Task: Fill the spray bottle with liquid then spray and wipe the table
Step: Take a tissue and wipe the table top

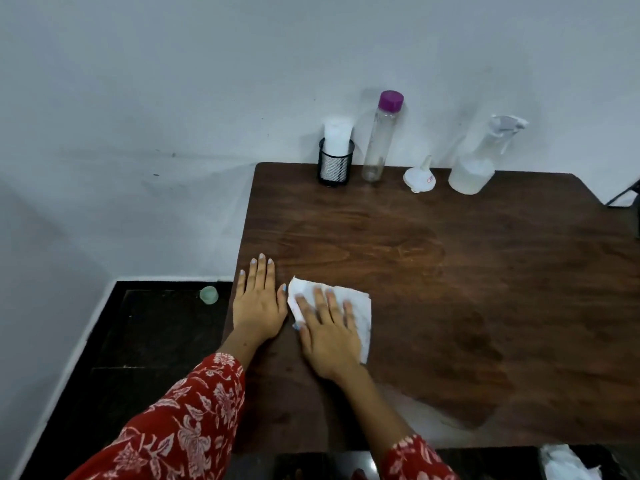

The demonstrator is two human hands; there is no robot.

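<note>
My right hand [329, 336] presses flat on a white tissue [360, 308] at the left front of the dark wooden table [485, 271]. My left hand [258, 299] lies flat and open on the table's left edge, just beside the tissue. A translucent spray bottle [476, 164] with liquid in it stands at the back right. A clear bottle with a purple cap [379, 140] stands at the back, and a small white funnel [419, 176] lies between the two bottles.
A black mesh holder [335, 164] with a white roll stands at the back by the wall. Damp streaks mark the table's middle and right. A small pale-green object [209, 294] lies on the dark floor at left. Crumpled white paper [564, 462] lies at bottom right.
</note>
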